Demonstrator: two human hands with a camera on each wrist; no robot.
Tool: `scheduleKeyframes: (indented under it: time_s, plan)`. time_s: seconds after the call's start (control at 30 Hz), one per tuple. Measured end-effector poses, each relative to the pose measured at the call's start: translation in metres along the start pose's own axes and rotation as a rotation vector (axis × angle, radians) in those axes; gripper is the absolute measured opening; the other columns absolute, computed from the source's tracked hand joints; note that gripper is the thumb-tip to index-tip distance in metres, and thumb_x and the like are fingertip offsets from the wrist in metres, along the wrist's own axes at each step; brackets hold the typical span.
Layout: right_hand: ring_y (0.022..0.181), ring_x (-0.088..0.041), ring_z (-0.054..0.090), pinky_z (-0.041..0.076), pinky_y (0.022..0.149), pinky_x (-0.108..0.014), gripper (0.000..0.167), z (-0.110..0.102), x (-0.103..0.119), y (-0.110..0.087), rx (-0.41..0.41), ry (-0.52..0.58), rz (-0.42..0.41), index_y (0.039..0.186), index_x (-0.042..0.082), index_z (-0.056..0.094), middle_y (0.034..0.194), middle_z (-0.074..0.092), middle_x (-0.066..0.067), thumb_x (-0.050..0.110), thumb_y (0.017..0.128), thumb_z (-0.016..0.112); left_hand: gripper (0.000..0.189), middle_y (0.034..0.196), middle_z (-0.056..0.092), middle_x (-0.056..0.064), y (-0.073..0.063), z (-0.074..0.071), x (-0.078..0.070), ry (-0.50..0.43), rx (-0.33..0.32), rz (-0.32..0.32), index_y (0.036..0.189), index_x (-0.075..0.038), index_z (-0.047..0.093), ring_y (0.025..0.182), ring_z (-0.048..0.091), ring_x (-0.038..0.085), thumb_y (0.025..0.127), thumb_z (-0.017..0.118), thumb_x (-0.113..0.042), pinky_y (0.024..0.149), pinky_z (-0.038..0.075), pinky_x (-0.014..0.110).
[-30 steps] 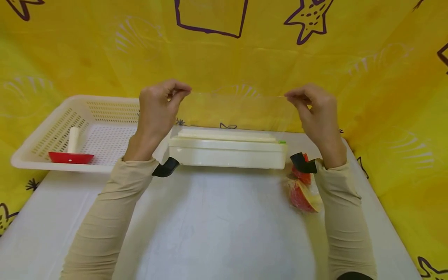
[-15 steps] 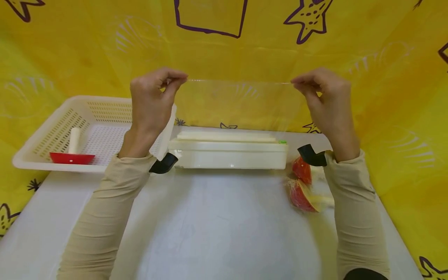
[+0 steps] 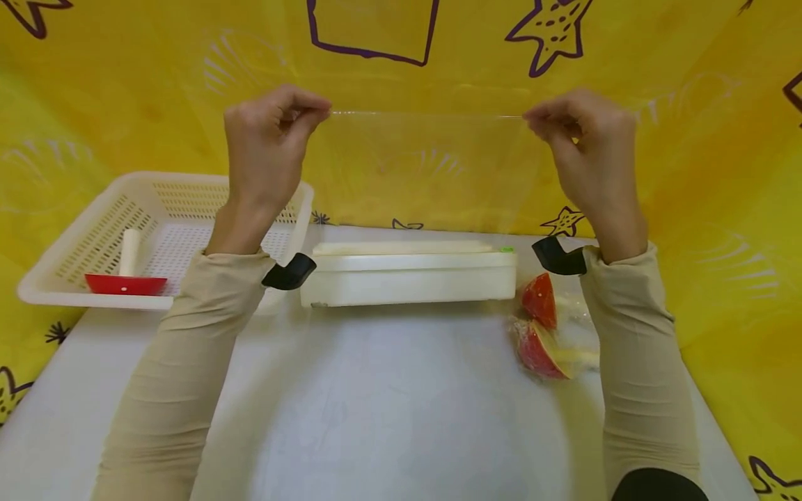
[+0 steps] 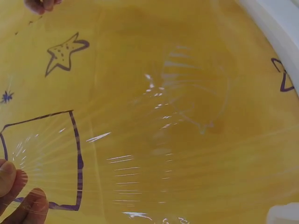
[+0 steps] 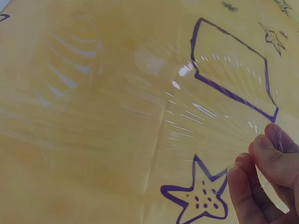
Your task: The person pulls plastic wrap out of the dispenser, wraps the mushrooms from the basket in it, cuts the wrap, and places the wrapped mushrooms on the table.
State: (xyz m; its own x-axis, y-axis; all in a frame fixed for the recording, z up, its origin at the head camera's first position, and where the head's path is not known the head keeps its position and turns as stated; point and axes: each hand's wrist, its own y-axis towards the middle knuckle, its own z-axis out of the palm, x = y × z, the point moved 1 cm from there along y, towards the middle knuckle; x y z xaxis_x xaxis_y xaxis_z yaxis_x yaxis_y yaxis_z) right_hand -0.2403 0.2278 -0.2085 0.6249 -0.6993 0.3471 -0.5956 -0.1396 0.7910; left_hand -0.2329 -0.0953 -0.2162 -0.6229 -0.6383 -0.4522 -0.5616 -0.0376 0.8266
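Your left hand [image 3: 263, 156] and your right hand [image 3: 594, 156] each pinch a top corner of a clear film [image 3: 426, 156], stretched between them against the yellow backdrop [image 3: 156, 83]. Its lower end is too faint to follow. Below your hands, a long cream box [image 3: 407, 278] sits on the white worktop [image 3: 401, 403]. Red-skinned pieces [image 3: 540, 351] lie to its right; left, a perforated basket [image 3: 182, 247] holds a red tool [image 3: 125, 284] with a white handle.

Soft light washes the bench [image 3: 401, 417], sleeves [image 3: 166, 376] casting blurred shadows, while white glare streaks the film [image 5: 187, 121] in both wrist views, the right paler and hazier.
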Motion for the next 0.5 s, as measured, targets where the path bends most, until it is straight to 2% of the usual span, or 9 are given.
scheduleKeyframes:
  time_s: [0.1,0.4,0.5]
  plan:
    - [0.081,0.02,0.051,0.045,0.077,-0.004,0.017,0.0005,0.0007,0.0007,-0.001,-0.01,0.003,0.099,-0.003,0.075,0.098,0.075,-0.015,0.008,0.096,0.063,0.014,0.091,0.077,0.016,0.0023,-0.0009,0.0008,-0.007,0.005,0.0,0.092,0.005,0.076,0.072,0.05,-0.026,0.091,0.07,-0.007,0.071,0.046,0.008]
    - [0.084,0.02,0.05,0.045,0.078,-0.004,0.018,-0.0002,0.0029,-0.007,-0.005,-0.005,-0.078,0.097,-0.006,0.074,0.095,0.073,-0.02,0.009,0.096,0.063,0.013,0.093,0.077,0.015,-0.001,-0.004,0.0009,0.009,0.022,-0.018,0.093,0.004,0.076,0.074,0.049,-0.028,0.091,0.07,-0.007,0.073,0.047,0.007]
    - [0.084,0.018,0.052,0.045,0.079,-0.004,0.018,0.0004,0.0029,-0.0053,-0.017,-0.009,-0.071,0.097,-0.005,0.074,0.095,0.074,-0.018,0.01,0.096,0.063,0.013,0.093,0.077,0.015,0.0004,-0.005,0.0006,0.003,0.016,-0.018,0.092,0.004,0.076,0.073,0.049,-0.027,0.091,0.07,-0.008,0.072,0.047,0.008]
